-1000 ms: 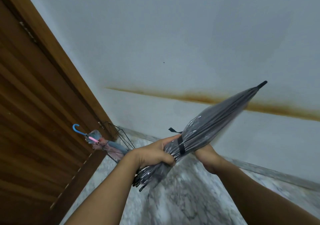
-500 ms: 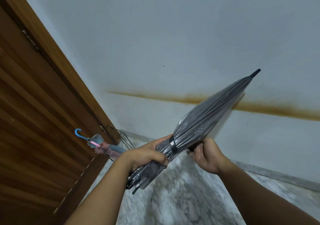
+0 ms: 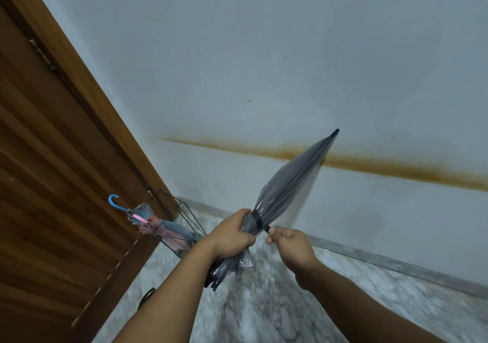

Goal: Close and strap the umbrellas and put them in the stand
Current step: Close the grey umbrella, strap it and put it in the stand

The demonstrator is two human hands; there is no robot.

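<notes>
Your left hand (image 3: pixel 232 235) grips the folded umbrella (image 3: pixel 287 186) mid-frame; your right hand (image 3: pixel 289 245) pinches its strap (image 3: pixel 257 222). The wire stand (image 3: pixel 184 218) sits lower left.

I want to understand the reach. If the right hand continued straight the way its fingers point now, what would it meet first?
The right hand points up-left while pinching the black strap. Going on, it would probably first meet the folded grey umbrella just above the left hand; depth is hard to judge.
</notes>
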